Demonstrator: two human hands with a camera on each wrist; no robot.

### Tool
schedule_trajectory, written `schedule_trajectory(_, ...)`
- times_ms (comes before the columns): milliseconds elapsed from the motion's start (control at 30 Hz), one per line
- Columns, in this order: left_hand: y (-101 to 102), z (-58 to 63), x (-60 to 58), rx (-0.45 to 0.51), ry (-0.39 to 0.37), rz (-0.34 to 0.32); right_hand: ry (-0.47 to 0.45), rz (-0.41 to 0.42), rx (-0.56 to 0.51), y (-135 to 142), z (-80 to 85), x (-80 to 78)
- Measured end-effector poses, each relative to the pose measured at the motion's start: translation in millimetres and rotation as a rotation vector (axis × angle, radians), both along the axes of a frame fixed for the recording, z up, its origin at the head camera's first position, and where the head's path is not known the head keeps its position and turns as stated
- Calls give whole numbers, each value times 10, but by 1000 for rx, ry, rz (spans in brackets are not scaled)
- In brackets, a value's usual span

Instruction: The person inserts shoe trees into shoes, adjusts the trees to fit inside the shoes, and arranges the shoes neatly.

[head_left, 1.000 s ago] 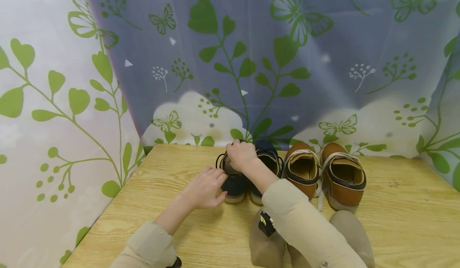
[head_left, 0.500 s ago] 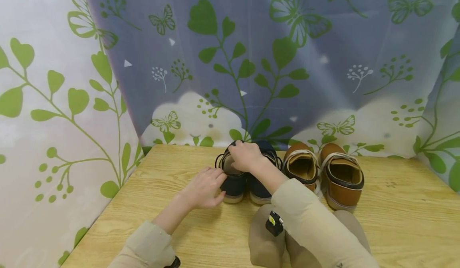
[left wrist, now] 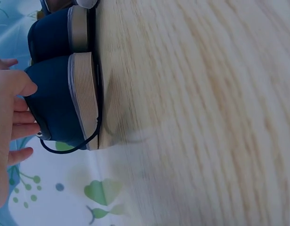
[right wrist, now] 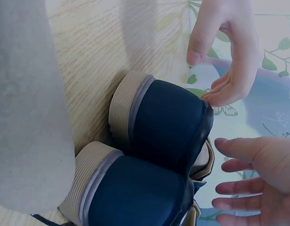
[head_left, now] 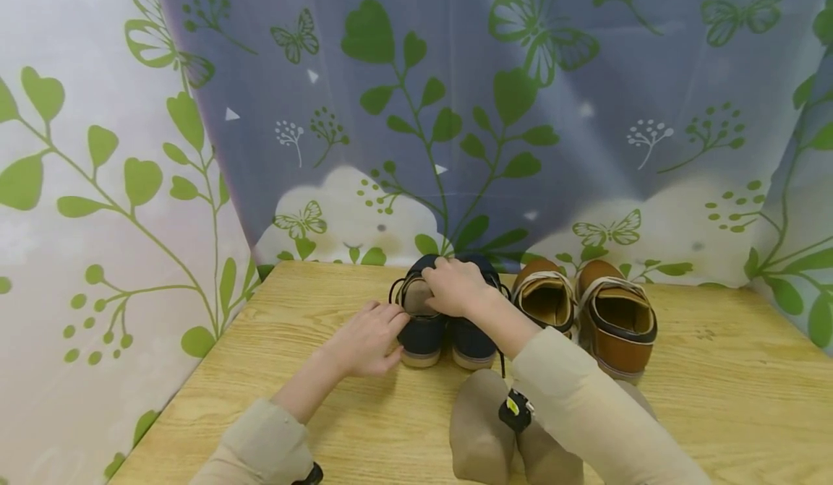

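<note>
A pair of navy shoes stands at the back of the wooden surface, heels toward me: the left shoe (head_left: 421, 337) and the right shoe (head_left: 473, 344). My left hand (head_left: 367, 340) is at the left shoe's outer side. Its fingertips reach the collar, beside a dark lace loop (left wrist: 65, 151). Over the two shoe openings hovers my right hand (head_left: 458, 286), partly hiding the right opening. In the right wrist view, its fingers (right wrist: 241, 187) are extended and spread, with nothing between them. A pale insole (head_left: 418, 298) shows inside the left shoe.
To the right stand brown shoes, one (head_left: 547, 304) beside another (head_left: 618, 319), with white laces. Rounded taupe shapes (head_left: 481, 427) rise in front, partly covered by my right sleeve (head_left: 586, 405). A patterned curtain (head_left: 364, 109) hangs behind the wooden surface (head_left: 312, 290).
My right hand has moved right, from over the left shoe's opening toward the right shoe, uncovering the left shoe's toe and insole. The left hand has stayed nearly in place.
</note>
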State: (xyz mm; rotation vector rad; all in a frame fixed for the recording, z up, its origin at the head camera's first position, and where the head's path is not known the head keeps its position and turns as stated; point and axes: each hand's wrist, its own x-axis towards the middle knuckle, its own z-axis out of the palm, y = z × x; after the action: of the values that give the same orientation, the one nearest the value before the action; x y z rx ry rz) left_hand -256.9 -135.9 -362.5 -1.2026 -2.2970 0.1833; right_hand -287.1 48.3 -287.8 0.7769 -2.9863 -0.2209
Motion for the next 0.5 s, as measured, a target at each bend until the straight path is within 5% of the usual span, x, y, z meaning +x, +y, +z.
schedule_trajectory(500, 16, 5, -14, 12, 71, 36, 12, -28, -8, 206, -48, 62)
